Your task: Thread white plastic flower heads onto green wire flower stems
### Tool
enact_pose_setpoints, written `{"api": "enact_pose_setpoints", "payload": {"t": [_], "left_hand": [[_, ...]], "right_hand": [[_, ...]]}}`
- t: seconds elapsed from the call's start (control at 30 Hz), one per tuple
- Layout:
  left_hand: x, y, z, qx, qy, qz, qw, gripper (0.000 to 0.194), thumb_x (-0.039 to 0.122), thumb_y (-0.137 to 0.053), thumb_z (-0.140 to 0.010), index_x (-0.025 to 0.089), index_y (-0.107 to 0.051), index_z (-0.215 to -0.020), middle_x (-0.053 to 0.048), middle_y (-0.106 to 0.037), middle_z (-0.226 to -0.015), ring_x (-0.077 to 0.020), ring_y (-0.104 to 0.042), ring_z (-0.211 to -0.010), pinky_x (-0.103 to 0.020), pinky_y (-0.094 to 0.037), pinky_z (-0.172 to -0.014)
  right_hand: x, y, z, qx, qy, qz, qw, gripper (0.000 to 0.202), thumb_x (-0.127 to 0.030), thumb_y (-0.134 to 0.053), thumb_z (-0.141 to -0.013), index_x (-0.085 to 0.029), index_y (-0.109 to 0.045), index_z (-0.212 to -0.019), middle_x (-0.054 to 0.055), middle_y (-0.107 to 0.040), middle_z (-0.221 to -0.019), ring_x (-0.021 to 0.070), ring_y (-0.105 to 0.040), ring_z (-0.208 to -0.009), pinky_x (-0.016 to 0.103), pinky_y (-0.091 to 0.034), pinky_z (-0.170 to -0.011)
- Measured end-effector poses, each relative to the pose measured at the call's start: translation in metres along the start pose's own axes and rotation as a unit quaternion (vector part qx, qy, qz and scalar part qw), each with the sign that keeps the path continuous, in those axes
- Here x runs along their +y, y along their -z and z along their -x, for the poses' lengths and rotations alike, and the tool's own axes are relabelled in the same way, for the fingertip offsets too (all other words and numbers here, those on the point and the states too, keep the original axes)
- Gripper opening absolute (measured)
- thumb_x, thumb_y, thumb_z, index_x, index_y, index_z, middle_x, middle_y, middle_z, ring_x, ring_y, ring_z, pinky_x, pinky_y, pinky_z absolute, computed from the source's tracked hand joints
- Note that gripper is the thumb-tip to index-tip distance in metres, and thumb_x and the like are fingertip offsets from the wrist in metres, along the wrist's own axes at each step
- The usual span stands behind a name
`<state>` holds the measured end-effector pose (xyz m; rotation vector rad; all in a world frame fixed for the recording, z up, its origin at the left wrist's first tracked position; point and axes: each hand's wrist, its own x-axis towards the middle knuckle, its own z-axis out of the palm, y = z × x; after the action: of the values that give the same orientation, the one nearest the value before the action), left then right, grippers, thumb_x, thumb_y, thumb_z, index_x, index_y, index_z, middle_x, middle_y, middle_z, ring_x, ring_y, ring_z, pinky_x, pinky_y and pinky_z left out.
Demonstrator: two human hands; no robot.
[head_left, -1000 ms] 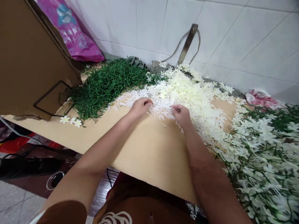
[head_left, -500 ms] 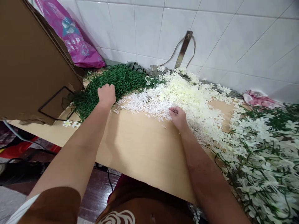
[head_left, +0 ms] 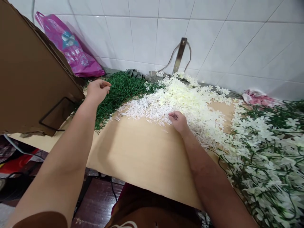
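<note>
My left hand (head_left: 96,91) is over the left part of a heap of thin green plastic stems (head_left: 127,85). Its thumb and fingers are bent toward each other; whatever may be between them is too small to make out. At the near edge of a pile of thin white stamen-like pieces (head_left: 144,107), my right hand (head_left: 179,121) has its fingertips pinched together, and I cannot tell what they hold. Cream-white artificial flower petals (head_left: 187,95) lie heaped just behind and to the right of that hand.
A large cardboard box (head_left: 30,72) stands at the left, a purple plastic bag (head_left: 73,53) behind it. Flowers joined to green stems (head_left: 268,158) cover the right side of the wooden board (head_left: 142,152). A metal bracket (head_left: 180,55) leans on the tiled wall (head_left: 142,34).
My left hand has shifted left and turned, its fingers now pointing right over the green stems. My right hand stays beside the white pieces. The view has tilted slightly.
</note>
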<state>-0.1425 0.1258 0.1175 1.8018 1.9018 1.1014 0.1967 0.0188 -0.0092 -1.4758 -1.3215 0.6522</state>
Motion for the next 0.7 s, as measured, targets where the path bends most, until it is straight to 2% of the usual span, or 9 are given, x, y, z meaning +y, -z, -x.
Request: {"api": "enact_pose_setpoints", "payload": {"t": [0.07,0.17,0.23,0.33,0.4,0.47,0.57,0.63,0.7], "left_hand": [[0.007,0.003,0.004,0.016,0.004,0.077,0.997,0.039,0.010,-0.057,-0.080,0.013,-0.058,-0.120,0.000,-0.059,-0.081,-0.0093,-0.053,-0.068,-0.026,-0.048,-0.070],[0.020,0.010,0.012,0.035,-0.008,0.128,0.991,0.060,0.005,-0.059,-0.078,0.015,-0.046,-0.136,-0.001,-0.061,-0.089,-0.0086,-0.052,-0.068,-0.027,-0.050,-0.070],[0.027,0.012,0.016,0.040,-0.037,0.113,0.992,0.051,0.004,-0.059,-0.079,0.010,-0.054,-0.129,-0.003,-0.062,-0.086,-0.0088,-0.052,-0.068,-0.027,-0.050,-0.071],[0.026,0.009,0.017,0.048,-0.066,0.024,0.996,0.026,0.012,-0.061,-0.080,0.007,-0.069,-0.104,-0.006,-0.066,-0.083,-0.0105,-0.053,-0.069,-0.029,-0.049,-0.075],[0.021,0.005,0.015,0.062,-0.060,-0.047,0.995,0.022,0.018,-0.063,-0.079,0.008,-0.071,-0.097,-0.007,-0.068,-0.083,-0.0124,-0.053,-0.071,-0.033,-0.049,-0.079],[0.017,0.001,0.013,0.072,-0.049,-0.065,0.994,0.022,0.020,-0.063,-0.080,0.008,-0.071,-0.097,-0.007,-0.069,-0.083,-0.0130,-0.055,-0.072,-0.033,-0.049,-0.081],[0.020,-0.004,0.016,0.063,-0.040,0.051,0.996,0.020,0.012,-0.056,-0.083,0.006,-0.067,-0.099,-0.007,-0.069,-0.085,-0.0099,-0.057,-0.071,-0.028,-0.051,-0.078],[0.028,-0.009,0.024,0.043,-0.028,0.139,0.989,0.017,0.009,-0.053,-0.084,0.005,-0.065,-0.095,-0.006,-0.068,-0.085,-0.0072,-0.056,-0.068,-0.024,-0.051,-0.075],[0.037,-0.018,0.038,0.017,-0.026,0.180,0.983,0.012,0.010,-0.055,-0.083,0.007,-0.066,-0.087,-0.005,-0.068,-0.083,-0.0067,-0.055,-0.065,-0.024,-0.051,-0.074]], "right_hand": [[-0.002,0.001,0.001,-0.008,0.002,0.006,1.000,0.010,-0.025,-0.059,-0.069,-0.018,-0.061,-0.075,0.003,-0.061,-0.075,0.0145,-0.055,-0.067,0.035,-0.051,-0.073],[-0.006,0.003,0.003,-0.027,0.020,0.043,0.999,0.007,-0.024,-0.059,-0.071,-0.018,-0.062,-0.074,0.004,-0.061,-0.079,0.0158,-0.057,-0.072,0.036,-0.050,-0.076],[-0.010,0.004,0.003,-0.038,0.040,0.084,0.995,0.005,-0.022,-0.058,-0.073,-0.018,-0.062,-0.074,0.005,-0.061,-0.081,0.0168,-0.058,-0.075,0.037,-0.050,-0.078],[-0.017,0.006,0.004,-0.055,0.062,0.140,0.987,0.007,-0.018,-0.056,-0.075,-0.018,-0.063,-0.075,0.006,-0.062,-0.084,0.0179,-0.059,-0.078,0.036,-0.049,-0.079],[-0.023,0.006,0.005,-0.069,0.074,0.171,0.980,0.010,-0.017,-0.055,-0.077,-0.017,-0.065,-0.078,0.007,-0.063,-0.086,0.0188,-0.059,-0.080,0.036,-0.048,-0.079],[-0.030,0.006,0.007,-0.086,0.088,0.202,0.972,0.011,-0.017,-0.055,-0.079,-0.016,-0.066,-0.081,0.009,-0.064,-0.088,0.0203,-0.059,-0.085,0.036,-0.047,-0.081],[-0.039,0.006,0.010,-0.127,0.105,0.250,0.954,0.010,-0.017,-0.057,-0.079,-0.015,-0.067,-0.082,0.010,-0.065,-0.091,0.0221,-0.057,-0.092,0.036,-0.044,-0.086],[-0.045,0.005,0.014,-0.167,0.103,0.290,0.937,0.008,-0.019,-0.062,-0.077,-0.015,-0.067,-0.082,0.010,-0.065,-0.092,0.0233,-0.056,-0.095,0.036,-0.042,-0.087],[-0.051,0.003,0.018,-0.203,0.095,0.334,0.916,0.010,-0.023,-0.069,-0.073,-0.016,-0.067,-0.079,0.011,-0.065,-0.092,0.0253,-0.055,-0.096,0.036,-0.041,-0.086]]}}
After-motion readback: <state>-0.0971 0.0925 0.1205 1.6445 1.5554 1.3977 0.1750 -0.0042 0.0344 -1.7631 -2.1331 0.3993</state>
